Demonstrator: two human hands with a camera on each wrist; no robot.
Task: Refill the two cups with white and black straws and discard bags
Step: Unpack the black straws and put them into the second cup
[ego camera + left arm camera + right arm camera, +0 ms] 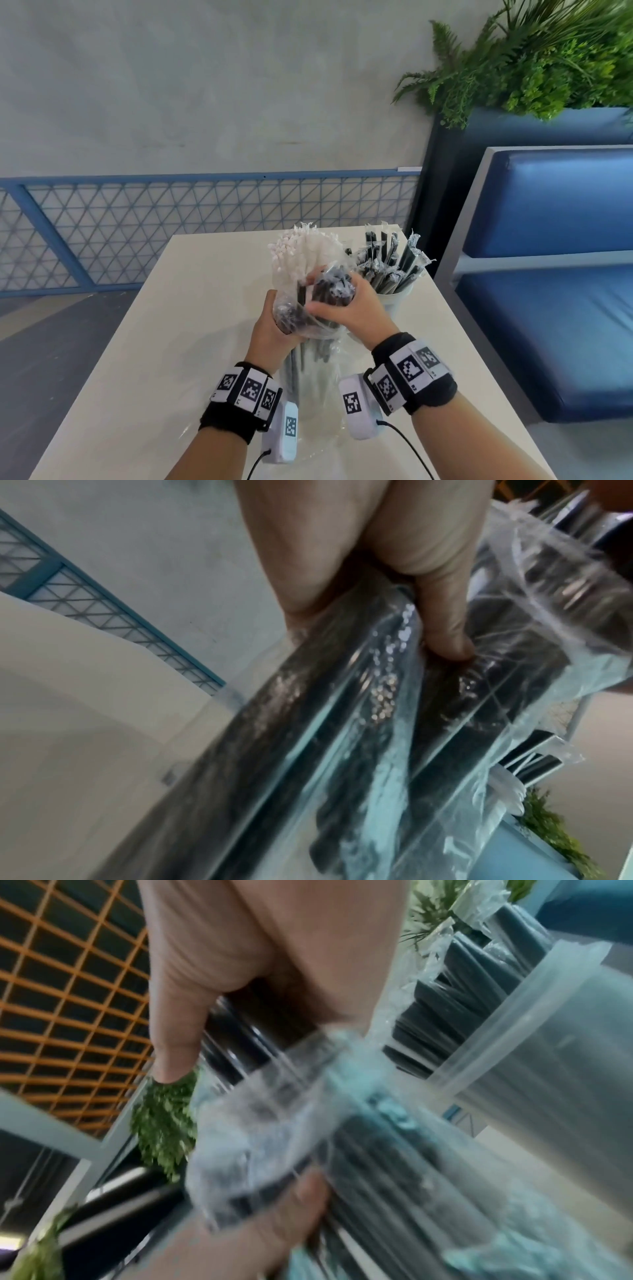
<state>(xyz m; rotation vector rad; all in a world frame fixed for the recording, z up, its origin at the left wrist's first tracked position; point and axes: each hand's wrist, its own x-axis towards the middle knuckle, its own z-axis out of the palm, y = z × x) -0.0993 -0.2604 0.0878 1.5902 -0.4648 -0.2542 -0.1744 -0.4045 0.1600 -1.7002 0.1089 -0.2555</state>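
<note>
two hands in view, both on one clear plastic bag (pixel 310 346) of black straws (pixel 330 291) held upright over the near middle of the white worktop (pixel 191 308). left hand (pixel 274 329) grips the bag's upper left side, fingers wrapped round the bundle; in the left wrist view the fingers (pixel 441 631) press into the film over the black straws (pixel 342 723) of the bag (pixel 428 750). right hand (pixel 349 308) is clenched round a bunch of black straws at the bag's open top; in the right wrist view the right hand (pixel 240 961) closes over the dark straws (pixel 246 1042), and the bag (pixel 267 1123) mouth sits just below it.

two cups behind the hands: one cup of white straws (pixel 301 250), straws visible but the cup body is hidden by the hands and bag; one cup (pixel 399 303) of wrapped black straws (pixel 387 263) at the right, touching distance of the right hand. straw counts not possible, too many and packed tight. right wrist view shows that translucent cup (pixel 548 1056) close beside the bag.

bag bottom is hard to read, film blurs against the worktop; cannot tell whether it rests on it. more loose clear film lies flat near the wrists, edges unclear. both wrist views are motion-blurred.

background: one blue mesh railing (pixel 171 222), one blue bench seat (pixel 548 274), one planter with green ferns (pixel 548 58), cut off at the frame edge.
</note>
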